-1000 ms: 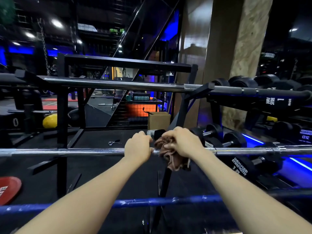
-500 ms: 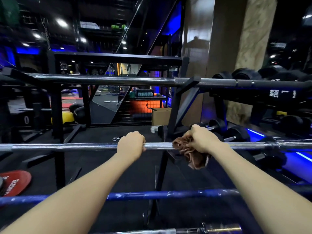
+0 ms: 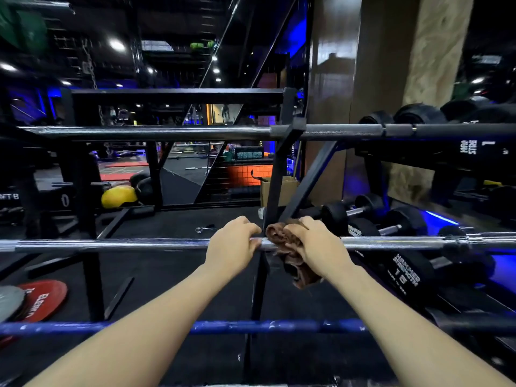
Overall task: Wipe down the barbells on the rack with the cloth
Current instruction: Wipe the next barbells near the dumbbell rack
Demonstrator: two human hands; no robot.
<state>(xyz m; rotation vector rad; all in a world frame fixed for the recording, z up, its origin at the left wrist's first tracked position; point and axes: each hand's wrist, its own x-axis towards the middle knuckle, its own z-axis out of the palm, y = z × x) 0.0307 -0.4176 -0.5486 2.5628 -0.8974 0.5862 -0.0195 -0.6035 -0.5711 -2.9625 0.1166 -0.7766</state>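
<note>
A brown cloth, soft and crumpled, is bunched around a chrome barbell that runs straight across in front of the person. The right hand grips the bar through the cloth, fingers curled over the top, with a loose tail of fabric hanging below the wrist. Just beside it, nearly touching the cloth, the left hand wraps the bare steel with its fingers curled over the bar. Both forearms reach forward, converging slightly toward the bar.

The bar is smooth and shiny, with a collar and thicker sleeve far out past the right hand. Directly behind the hands, a black metal rack upright and its diagonal brace rise to a darker barbell above, its right part knurled and matte. Below the forearms lies a blue barbell with scuffed, chipped paint.

Beyond the right hand sit black rubber dumbbells; the white lettering on them is only partly readable. Down past the left forearm, a red weight plate lies on the dark floor, cut off by the frame edge. The background is dim and blurred, with a yellow ball far beyond the left hand.
</note>
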